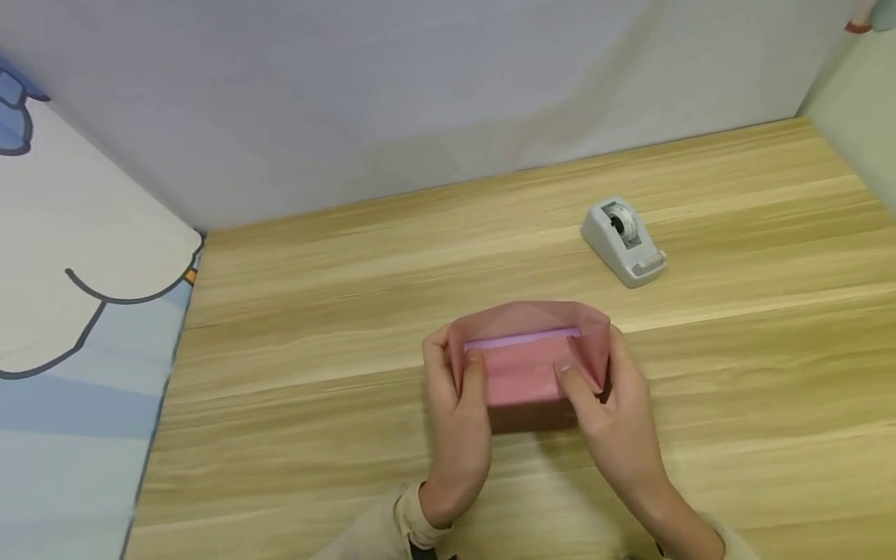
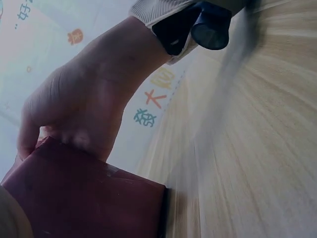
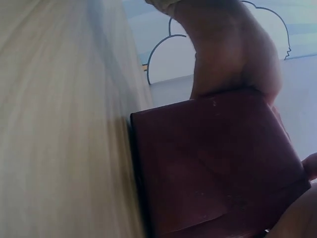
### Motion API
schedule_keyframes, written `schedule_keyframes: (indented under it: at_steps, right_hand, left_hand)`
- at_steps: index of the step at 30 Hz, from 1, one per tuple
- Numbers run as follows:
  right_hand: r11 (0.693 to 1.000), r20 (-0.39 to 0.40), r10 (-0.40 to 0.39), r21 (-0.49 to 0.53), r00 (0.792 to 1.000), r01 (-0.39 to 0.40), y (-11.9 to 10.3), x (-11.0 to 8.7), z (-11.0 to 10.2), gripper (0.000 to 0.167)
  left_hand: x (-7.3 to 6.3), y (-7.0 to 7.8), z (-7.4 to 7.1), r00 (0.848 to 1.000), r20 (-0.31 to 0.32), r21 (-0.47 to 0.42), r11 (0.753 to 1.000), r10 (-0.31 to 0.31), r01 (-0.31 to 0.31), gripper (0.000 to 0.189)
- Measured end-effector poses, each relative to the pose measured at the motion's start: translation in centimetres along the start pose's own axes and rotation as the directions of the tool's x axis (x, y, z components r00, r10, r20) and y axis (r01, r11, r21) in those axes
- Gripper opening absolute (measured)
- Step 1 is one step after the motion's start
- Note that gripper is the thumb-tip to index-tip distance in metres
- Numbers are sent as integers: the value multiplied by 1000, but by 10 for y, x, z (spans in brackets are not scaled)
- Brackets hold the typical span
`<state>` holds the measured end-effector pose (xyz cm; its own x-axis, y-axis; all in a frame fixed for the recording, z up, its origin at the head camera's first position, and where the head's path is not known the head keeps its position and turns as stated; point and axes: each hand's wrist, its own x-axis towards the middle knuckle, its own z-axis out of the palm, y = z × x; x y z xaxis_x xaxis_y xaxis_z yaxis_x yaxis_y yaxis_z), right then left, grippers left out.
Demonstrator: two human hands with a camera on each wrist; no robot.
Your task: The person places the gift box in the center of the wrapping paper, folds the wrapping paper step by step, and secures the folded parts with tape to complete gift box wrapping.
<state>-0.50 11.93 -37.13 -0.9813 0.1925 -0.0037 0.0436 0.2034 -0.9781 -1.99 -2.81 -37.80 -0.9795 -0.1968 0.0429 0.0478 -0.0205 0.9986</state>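
Between the two hands stands a box wrapped in pink paper [image 1: 525, 369], just in front of the person. The left hand [image 1: 458, 428] grips its left side, thumb on the folded flap at the top. From the right, the right hand [image 1: 619, 428] holds the other side, its thumb pressing the same flap near a creased corner. Behind the flap, the paper stands up as a raised edge, and a thin purple strip [image 1: 521, 339] shows there. Both wrist views show the dark reddish side of the wrapped box [image 3: 213, 163] resting on the table. Most fingers are hidden behind it.
A grey tape dispenser [image 1: 624, 241] with a roll of tape stands behind and to the right of the box. Wood-grain table [image 1: 294, 373] lies all around. A pale wall panel [image 1: 420, 93] rises at the back, with a cloud-printed panel [image 1: 77, 233] on the left.
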Motion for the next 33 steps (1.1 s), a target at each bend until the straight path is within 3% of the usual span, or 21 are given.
schedule_keyframes:
  at_steps: [5,12,14,15,16,17,18,20,21,22,24,26,28,31,33]
  right_hand:
    - [997,-89,-17,-82,996,9,0,-3,6,36]
    - [996,-215,1,-82,977,-19,-4,6,11,32]
    - [997,-226,4,-78,974,-22,-4,8,13,28]
    - [997,-229,11,-73,973,-28,-4,8,13,26]
    - [997,-229,15,-64,973,-30,-4,8,14,25]
    - [998,-225,17,-55,974,-30,-4,9,15,18]
    - [998,-221,20,-48,975,-31,-5,9,15,13]
    - [999,-209,25,-37,978,-33,-5,9,16,14]
    - [999,-204,25,-32,979,-32,-5,9,16,14]
    - [999,-196,23,-29,980,-30,-6,9,16,15]
    - [999,-185,22,-36,982,-29,-6,9,15,13]
    - [998,-183,20,-48,983,-30,-6,10,13,7]
    - [997,-190,22,-66,982,-35,-7,11,11,13]
    - [995,-204,25,-87,979,-44,-7,11,10,29]
    - [995,-207,22,-94,978,-42,-6,12,9,34]
  left_hand:
    - [-1,-1,1,1000,8,-5,1000,15,-15,24]
    - [0,0,2,999,-11,1,999,39,-39,33]
    - [0,2,-1,990,-43,70,988,137,-134,44]
    - [1,3,-4,969,-51,124,964,241,-233,50]
    - [2,5,-7,928,-55,189,916,369,-353,54]
    - [3,8,-10,865,-50,275,839,500,-469,55]
    - [2,10,-13,783,-21,351,738,622,-576,53]
    - [-1,13,-18,602,90,473,498,793,-727,45]
    - [-3,14,-20,531,163,511,390,831,-766,41]
    - [-8,15,-21,498,241,541,311,833,-782,38]
    - [-17,13,-22,479,400,592,179,782,-786,37]
    - [-25,10,-21,473,520,625,61,711,-778,38]
    - [-30,7,-19,473,599,641,-33,646,-767,41]
    - [-33,3,-15,459,669,631,-121,585,-766,47]
    - [-32,1,-11,454,697,623,-156,555,-766,48]
